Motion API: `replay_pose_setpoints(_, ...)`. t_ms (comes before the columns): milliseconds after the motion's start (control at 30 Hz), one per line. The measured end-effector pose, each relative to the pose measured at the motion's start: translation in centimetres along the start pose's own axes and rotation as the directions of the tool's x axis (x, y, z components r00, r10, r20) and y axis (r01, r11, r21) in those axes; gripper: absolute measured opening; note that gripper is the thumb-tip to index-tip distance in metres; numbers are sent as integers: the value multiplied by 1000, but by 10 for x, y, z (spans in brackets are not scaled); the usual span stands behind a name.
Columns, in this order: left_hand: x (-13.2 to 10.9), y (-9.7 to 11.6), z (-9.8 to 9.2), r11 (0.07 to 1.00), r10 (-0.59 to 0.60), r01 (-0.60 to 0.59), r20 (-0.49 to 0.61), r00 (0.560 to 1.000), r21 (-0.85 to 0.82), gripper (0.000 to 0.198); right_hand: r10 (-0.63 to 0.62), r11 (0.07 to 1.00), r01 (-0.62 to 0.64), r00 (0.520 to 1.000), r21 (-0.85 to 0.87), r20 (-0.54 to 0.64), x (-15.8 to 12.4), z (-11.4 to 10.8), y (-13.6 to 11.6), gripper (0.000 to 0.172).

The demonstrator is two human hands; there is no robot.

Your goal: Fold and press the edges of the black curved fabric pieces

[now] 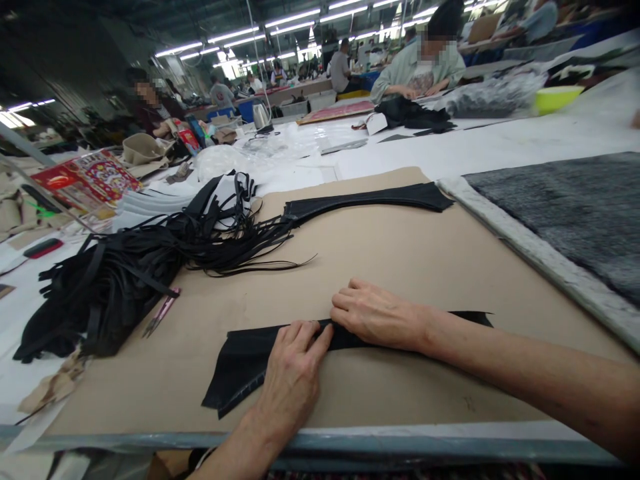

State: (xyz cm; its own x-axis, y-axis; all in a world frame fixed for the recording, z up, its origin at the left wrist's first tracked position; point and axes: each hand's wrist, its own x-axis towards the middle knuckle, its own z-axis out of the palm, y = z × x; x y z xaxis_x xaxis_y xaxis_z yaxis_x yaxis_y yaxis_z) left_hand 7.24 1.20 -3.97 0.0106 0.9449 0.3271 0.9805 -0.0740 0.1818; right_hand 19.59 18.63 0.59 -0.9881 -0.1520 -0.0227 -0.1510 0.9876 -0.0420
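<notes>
Two: left hand [295, 363], right hand [377, 313] | pinching black strip [243, 363], far edge | bare board [395, 250] beyond

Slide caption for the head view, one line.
Left hand and right hand on a black piece over a tan sheet, black strips heaped nearby.

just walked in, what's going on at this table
Someone's left hand and right hand are close together on a long black piece of material, which lies on a beige sheet. How firmly they hold it isn't clear. A second black piece lies farther back on the sheet. To the left is a heap of black strips, with a pink-handled tool beside it. Beyond, another person is behind some dark material.
</notes>
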Motion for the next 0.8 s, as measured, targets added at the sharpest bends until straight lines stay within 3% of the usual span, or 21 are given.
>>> replay_pose_setpoints(500,-1,2,0,1000,-16,15,-14,1000,-22,43,-87,980,92,996,-178,31,7,3,-9,19)
replay_pose_setpoints(800,-1,2,1,1000,13,-12,-25,1000,15,42,39,998,-38,999,-49,28,7,5,-3,16)
